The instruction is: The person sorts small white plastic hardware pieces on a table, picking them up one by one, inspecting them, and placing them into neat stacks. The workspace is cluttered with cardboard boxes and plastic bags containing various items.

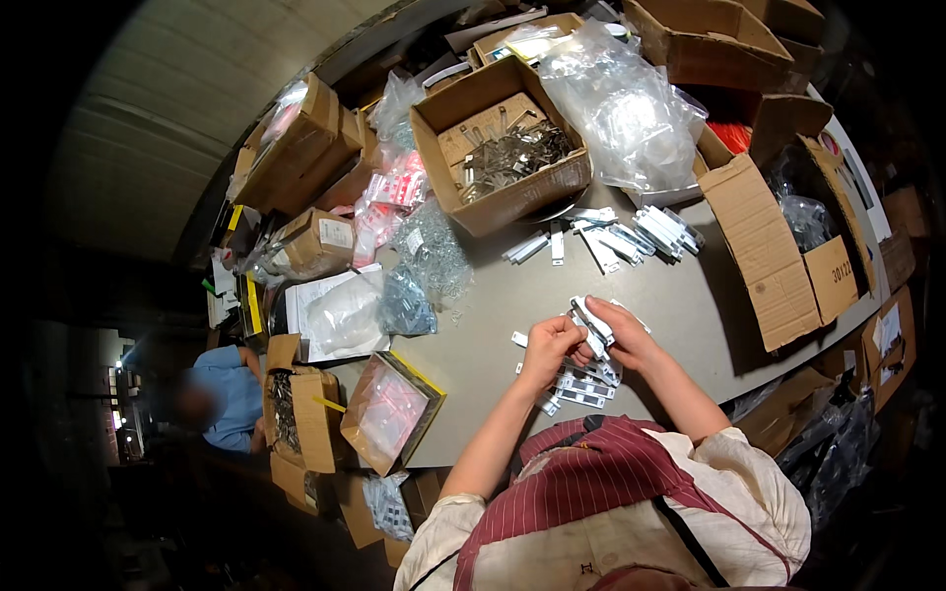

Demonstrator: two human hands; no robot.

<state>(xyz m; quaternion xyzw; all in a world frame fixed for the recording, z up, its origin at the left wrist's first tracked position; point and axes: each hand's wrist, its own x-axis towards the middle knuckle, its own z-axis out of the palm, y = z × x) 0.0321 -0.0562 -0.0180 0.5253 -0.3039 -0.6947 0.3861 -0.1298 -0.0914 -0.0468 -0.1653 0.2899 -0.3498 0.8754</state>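
Close to my body, both hands meet over the grey table (493, 305). My right hand (631, 337) is closed round a few slim white pieces with dark strips (587, 317). Against their near end, the fingers of my left hand (554, 347) are curled in a pinch. What exactly those fingertips grip is partly hidden. Beneath and beside my hands lies a loose pile of similar white and dark pieces (583, 392). Farther off, more white slim pieces (645, 234) lie in a heap, with a few apart to its left.
A cardboard box of small metal parts (512, 163) stands at the far side. Beside it is a big clear plastic bag (631, 118). An open carton (769, 256) borders the right. Bagged clear parts (434, 251) and boxes line the left, where a person in blue (225, 394) appears.
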